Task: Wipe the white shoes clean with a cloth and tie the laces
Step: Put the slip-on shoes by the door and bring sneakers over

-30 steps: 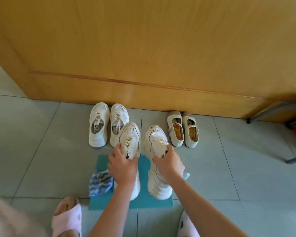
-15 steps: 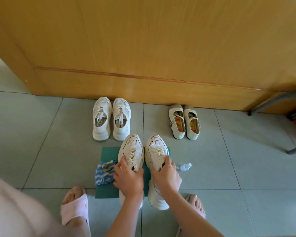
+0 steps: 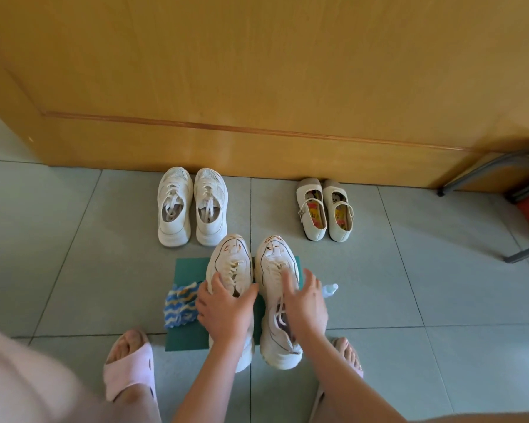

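Grip: left hand curls round left shoe; right hand spread open over right shoe, holds nothing. Shoes seem light, tops soft, soles stiff; hold by sides.

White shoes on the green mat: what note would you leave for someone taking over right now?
Left hand grips the left-side shoe; right hand is open, fingers spread over the right-side shoe laces.
Both shoes stand on the mat; cloth lies beside them, unheld.
Done: shoes positioned. Left: wiping, tying laces, which look loose.
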`<state>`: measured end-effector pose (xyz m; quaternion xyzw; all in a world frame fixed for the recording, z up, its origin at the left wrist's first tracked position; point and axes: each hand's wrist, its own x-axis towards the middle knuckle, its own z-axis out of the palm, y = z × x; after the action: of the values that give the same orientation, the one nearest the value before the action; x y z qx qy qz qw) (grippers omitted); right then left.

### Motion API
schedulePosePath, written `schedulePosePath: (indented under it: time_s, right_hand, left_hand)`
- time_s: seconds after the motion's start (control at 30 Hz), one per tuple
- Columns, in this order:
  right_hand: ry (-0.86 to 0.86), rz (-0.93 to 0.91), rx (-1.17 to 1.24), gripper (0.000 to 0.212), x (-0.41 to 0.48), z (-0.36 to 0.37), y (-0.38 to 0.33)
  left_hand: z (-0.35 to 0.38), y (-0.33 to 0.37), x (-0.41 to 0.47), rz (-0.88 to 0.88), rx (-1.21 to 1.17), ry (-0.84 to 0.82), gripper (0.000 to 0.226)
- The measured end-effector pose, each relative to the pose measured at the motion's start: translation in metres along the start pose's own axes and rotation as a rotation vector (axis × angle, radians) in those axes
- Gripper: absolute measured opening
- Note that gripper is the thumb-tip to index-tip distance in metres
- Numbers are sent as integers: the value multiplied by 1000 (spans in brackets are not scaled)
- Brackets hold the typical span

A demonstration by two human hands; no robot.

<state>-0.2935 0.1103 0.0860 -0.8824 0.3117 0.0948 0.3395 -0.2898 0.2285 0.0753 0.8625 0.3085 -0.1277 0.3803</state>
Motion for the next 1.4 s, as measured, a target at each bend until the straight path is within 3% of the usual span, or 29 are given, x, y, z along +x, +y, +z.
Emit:
schedulePosePath:
  time_s: [0.13,0.27,0.47,0.63,0.87,0.97,1.03,1.13,1.23,1.33,1.4]
  right_hand:
    - [116,246,301,52,40,-19,38]
    - [10,424,355,65,79,-28,87]
    - [-129,353,298,73,107,-23,109]
    - [-128,286,203,55,125,-9,109]
    - [53,238,100,28,130,-2,108]
    - [191,121,236,24,130,-16,80]
    - [195,-28,364,24,128,-32,49]
    - [93,-285,436,18,116,-59,-2]
    - [-147,-466,404,17,100,-73,-43]
    - [-392,-513,446,16,85,-74,-63]
    - [-489,-488,569,16,75,-69,-68]
  left_hand:
    - [-10,5,5,159,-74,54,63]
    - [-11,13,9,402,-65,87,30]
    - [-3,21,15,455,-24,61,27]
    - [-8,15,15,456,-60,52,28]
    - [-11,12,16,476,-64,-1,27]
    - [-15,20,17,539,-127,-14,24]
    - [-15,26,19,568,-156,-43,24]
    - [-16,37,18,535,-248,-169,34]
    - [-17,48,17,548,-297,-226,48]
    - [-19,59,19,600,-282,-218,53]
    - [-25,65,18,601,-289,-213,42]
